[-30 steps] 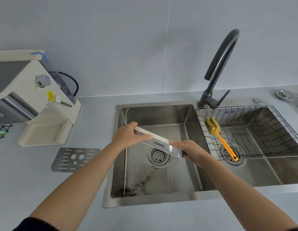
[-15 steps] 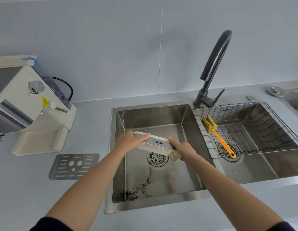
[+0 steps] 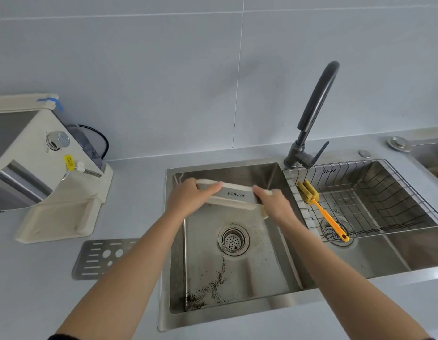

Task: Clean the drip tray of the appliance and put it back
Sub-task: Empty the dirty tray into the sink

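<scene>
A cream drip tray (image 3: 233, 195) with a steel front plate is held over the far part of the left sink basin (image 3: 269, 271). My left hand (image 3: 192, 198) grips its left end and my right hand (image 3: 274, 204) grips its right end. The tray is tipped on its side, front plate facing me. The cream coffee machine (image 3: 41, 168) stands on the counter at the left, its tray slot bare. The perforated metal grate (image 3: 100, 258) lies flat on the counter in front of the machine.
Dark coffee grounds (image 3: 208, 288) streak the left basin floor from the drain (image 3: 233, 239) toward the near left corner. A dark tap (image 3: 311, 119) rises behind the sinks. The right basin holds a wire rack (image 3: 375, 200) with a yellow-orange brush (image 3: 321, 209).
Both hands have carried the tray away from me toward the back of the left basin and turned it from a slant to level. The view has tilted down.
</scene>
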`<state>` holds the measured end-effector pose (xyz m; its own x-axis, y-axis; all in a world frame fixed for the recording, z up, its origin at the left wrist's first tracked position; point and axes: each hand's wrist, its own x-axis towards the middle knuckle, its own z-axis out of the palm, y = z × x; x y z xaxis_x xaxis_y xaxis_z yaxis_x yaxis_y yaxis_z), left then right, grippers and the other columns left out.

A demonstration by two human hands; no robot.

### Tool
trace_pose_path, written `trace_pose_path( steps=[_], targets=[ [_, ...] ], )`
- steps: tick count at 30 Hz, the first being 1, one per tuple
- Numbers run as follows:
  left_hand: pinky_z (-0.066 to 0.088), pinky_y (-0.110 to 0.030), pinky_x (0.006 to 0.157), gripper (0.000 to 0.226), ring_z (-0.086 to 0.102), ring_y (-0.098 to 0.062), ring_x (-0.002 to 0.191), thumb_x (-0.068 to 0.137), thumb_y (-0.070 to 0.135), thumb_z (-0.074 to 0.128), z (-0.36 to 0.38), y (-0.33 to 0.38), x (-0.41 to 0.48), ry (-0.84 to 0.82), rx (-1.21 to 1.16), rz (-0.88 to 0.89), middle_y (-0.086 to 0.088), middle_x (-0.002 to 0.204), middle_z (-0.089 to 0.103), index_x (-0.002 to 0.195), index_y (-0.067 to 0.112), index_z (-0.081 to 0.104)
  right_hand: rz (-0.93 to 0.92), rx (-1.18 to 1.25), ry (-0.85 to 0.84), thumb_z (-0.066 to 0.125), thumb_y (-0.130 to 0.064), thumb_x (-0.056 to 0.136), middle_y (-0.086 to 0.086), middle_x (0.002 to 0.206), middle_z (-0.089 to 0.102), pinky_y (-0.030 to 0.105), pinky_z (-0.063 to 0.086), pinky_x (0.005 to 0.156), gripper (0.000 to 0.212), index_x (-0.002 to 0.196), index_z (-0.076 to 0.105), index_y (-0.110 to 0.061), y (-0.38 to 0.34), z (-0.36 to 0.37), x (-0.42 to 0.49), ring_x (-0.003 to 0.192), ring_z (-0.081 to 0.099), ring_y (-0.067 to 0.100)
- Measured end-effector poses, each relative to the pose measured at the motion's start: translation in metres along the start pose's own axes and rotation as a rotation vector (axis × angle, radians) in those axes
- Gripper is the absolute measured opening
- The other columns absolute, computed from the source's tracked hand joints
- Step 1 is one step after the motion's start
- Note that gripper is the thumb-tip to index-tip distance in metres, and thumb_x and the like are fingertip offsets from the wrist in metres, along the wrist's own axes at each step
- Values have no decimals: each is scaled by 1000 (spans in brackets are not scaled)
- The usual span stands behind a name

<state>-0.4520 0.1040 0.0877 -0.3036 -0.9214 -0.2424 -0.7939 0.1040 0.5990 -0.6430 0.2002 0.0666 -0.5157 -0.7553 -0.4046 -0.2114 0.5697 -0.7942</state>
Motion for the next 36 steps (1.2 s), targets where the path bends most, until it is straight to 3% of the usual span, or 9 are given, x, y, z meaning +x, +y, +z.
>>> trace_pose_path(
  steps=[6,10,13,16,19,24,26,31,36],
  targets=[
    [53,-32,81,68,64,-26,93,77,68,47,42,-35,-22,-296,3,-164,-11,100,68,94,5,64,147,-224,-156,45,-47,87,7,75,55,26,39,56,43,70,51,-8,40,31,-16,61,48,17],
    [44,-30,73,78,59,-27,95,71,76,42,17,-8,-3,-101,37,-83,-5,101,62,106,8,56,30,-250,32,41,-57,82,15,100,58,32,40,65,62,105,52,-1,7,11,-10,81,54,26],
    [39,-29,61,81,60,-26,87,64,84,37,6,0,3,21,37,-11,2,81,59,93,11,55,-75,-279,170,36,-66,78,16,104,59,37,46,72,75,117,47,-3,-6,-3,-8,91,58,31],
    [49,-29,69,74,63,-24,82,71,79,37,25,-18,-9,-129,38,-45,2,80,61,91,12,61,12,-369,50,36,-60,83,13,90,59,40,50,76,61,99,53,-4,15,11,-15,81,60,28],
    [48,-34,91,69,59,-26,106,80,71,33,53,-37,-27,-386,97,-86,-9,118,63,105,16,66,155,-422,-127,35,-55,88,5,67,47,32,43,68,50,61,42,-13,45,29,-26,59,46,19],
    [41,-25,57,67,52,-15,67,73,77,37,31,-11,-12,-209,66,-64,3,78,57,84,14,57,110,-344,100,37,-58,80,11,88,58,32,41,62,58,94,55,-5,23,11,-21,77,55,27],
    [37,-29,62,77,51,-20,77,72,77,38,24,-3,-8,-136,62,-64,-2,91,58,104,10,57,86,-328,169,37,-59,79,10,87,58,29,35,54,59,97,53,-6,15,6,-20,75,55,26],
    [42,-34,89,86,53,-30,116,77,75,33,29,-8,-13,-287,173,-21,-13,136,51,122,5,54,181,-305,21,39,-53,83,2,67,52,26,35,50,44,72,50,-11,25,14,-29,58,48,15],
    [38,-28,73,79,56,-25,92,77,73,35,19,-3,-9,-281,142,-8,-9,106,61,111,5,57,174,-270,62,39,-53,84,4,73,54,28,37,54,48,85,54,-8,10,7,-32,65,52,17]
  ],
)
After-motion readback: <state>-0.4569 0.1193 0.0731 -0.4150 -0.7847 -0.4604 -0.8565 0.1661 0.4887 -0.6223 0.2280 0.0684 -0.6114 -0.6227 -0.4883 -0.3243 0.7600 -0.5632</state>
